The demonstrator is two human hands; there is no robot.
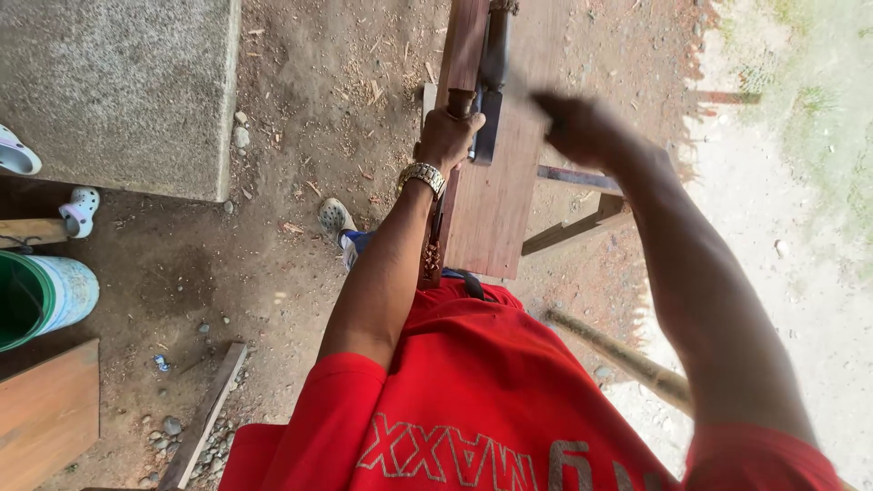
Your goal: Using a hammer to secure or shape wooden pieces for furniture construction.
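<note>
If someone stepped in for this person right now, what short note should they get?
Left hand: closed around the handle of a dark metal tool lying on the long reddish-brown wooden plank.
Right hand: raised over the plank, blurred, grip unclear, apparently empty.
The plank lies on a wooden support above the dirt ground.
What is done or left: cannot tell from this view.

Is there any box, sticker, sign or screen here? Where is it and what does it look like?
No boxes, signs or screens in view.
Red shirt: on the person, bottom middle; pale grey printed lettering across it.
Bucket: on the dirt at the left edge; round, green inside, pale outside, no label showing.
Left hand grips a dark tool on a brown plank; neither shows a label.
</note>
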